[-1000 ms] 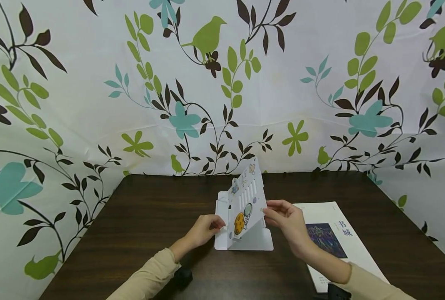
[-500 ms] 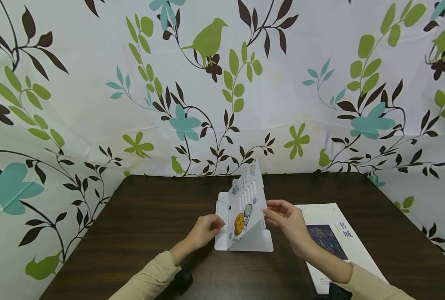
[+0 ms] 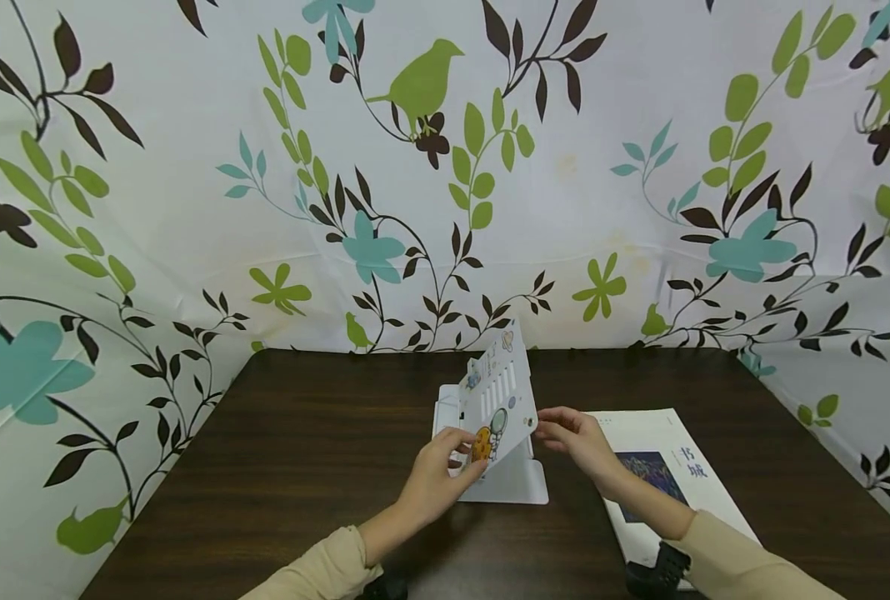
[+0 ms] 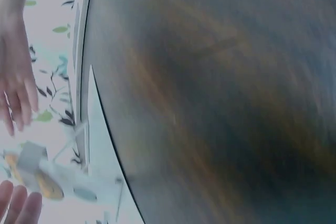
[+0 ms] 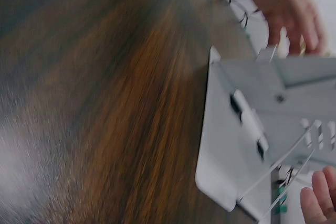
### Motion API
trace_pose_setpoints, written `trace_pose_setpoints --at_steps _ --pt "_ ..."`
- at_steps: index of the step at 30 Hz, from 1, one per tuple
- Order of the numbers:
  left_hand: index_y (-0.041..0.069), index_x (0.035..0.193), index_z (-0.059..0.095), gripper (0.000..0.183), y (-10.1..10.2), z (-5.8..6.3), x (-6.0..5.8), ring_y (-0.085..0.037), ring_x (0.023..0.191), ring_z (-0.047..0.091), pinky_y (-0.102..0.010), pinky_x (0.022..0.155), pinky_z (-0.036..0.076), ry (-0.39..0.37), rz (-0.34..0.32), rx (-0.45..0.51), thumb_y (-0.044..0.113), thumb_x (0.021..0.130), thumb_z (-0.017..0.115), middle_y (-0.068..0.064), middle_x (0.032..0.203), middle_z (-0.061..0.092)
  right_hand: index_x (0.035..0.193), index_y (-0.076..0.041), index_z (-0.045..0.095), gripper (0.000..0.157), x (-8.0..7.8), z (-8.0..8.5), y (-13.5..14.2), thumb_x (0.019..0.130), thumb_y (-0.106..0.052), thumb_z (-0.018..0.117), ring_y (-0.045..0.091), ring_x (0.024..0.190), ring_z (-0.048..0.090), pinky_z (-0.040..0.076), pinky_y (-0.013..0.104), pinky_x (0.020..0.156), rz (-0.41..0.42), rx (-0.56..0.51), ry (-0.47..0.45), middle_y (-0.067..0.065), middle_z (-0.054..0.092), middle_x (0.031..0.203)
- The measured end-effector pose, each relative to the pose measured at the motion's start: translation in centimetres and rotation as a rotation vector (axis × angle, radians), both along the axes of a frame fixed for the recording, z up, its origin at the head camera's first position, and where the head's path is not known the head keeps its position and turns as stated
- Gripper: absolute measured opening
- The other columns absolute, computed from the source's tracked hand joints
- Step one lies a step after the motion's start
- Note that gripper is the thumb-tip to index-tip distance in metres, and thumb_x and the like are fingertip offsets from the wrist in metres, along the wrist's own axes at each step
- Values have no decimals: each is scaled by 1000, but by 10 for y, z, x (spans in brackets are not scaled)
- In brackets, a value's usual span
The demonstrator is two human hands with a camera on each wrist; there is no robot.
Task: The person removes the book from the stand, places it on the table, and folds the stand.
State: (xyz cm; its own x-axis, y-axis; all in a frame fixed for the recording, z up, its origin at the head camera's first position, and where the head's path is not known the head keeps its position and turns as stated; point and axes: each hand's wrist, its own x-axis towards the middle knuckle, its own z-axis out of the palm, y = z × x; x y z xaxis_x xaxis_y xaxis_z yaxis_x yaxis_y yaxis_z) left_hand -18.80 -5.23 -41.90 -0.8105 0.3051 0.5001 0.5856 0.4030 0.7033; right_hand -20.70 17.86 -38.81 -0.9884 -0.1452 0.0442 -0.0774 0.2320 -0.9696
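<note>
A white metal book stand (image 3: 516, 483) with cartoon astronaut pictures stands on the dark table, its panel (image 3: 501, 383) tilted up and turned sideways. At the panel's lower left corner is my left hand (image 3: 433, 483), thumb and fingers spread apart over the orange cartoon. My right hand (image 3: 576, 442) has its fingertips right at the panel's right edge, fingers loosely extended. Seen from the right wrist, the back of the stand (image 5: 231, 129) shows thin wire struts (image 5: 278, 166), with the right fingertips (image 5: 315, 192) beside them. The left wrist view is blurred.
On the right lies a white book (image 3: 703, 475) with a dark blue picture and Chinese characters, partly beneath my right forearm. A patterned curtain (image 3: 445, 208) hangs behind the far edge of the brown table (image 3: 325, 433). A black wrist device (image 3: 655, 571) sits at the right sleeve.
My left hand has moved right, from the stand's left side onto the panel's lower corner. The right hand has loosened at the panel's edge. The head view has shifted slightly.
</note>
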Motion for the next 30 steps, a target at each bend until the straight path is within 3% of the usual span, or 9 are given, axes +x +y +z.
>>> trace_pose_setpoints --at_steps 5,13,20,30 --pt "3 103 60 37 8 -1 8 -19 84 58 -27 67 53 42 7 -31 14 71 76 -7 97 58 112 8 56 31 -10 -18 -1 88 -12 57 24 94 59 50 36 80 49 108 17 14 61 103" --pt "9 94 62 29 9 -8 9 -15 80 55 -21 66 48 136 92 -121 11 69 77 -2 90 61 106 9 59 30 -16 -33 -13 84 -10 62 19 82 60 51 34 68 145 188 95 16 65 95" --pt "11 92 62 30 7 -12 8 -13 80 55 -20 66 46 153 105 -145 12 67 78 1 89 60 100 6 63 23 -17 -38 -23 81 -7 64 19 78 62 48 29 63 83 291 119 14 67 90" --pt "10 88 61 30 8 -13 7 -13 77 56 -20 65 47 187 102 -121 8 63 78 1 85 60 95 4 66 19 -26 -49 -23 78 -4 65 14 62 55 44 25 52 81 283 136 9 66 78"
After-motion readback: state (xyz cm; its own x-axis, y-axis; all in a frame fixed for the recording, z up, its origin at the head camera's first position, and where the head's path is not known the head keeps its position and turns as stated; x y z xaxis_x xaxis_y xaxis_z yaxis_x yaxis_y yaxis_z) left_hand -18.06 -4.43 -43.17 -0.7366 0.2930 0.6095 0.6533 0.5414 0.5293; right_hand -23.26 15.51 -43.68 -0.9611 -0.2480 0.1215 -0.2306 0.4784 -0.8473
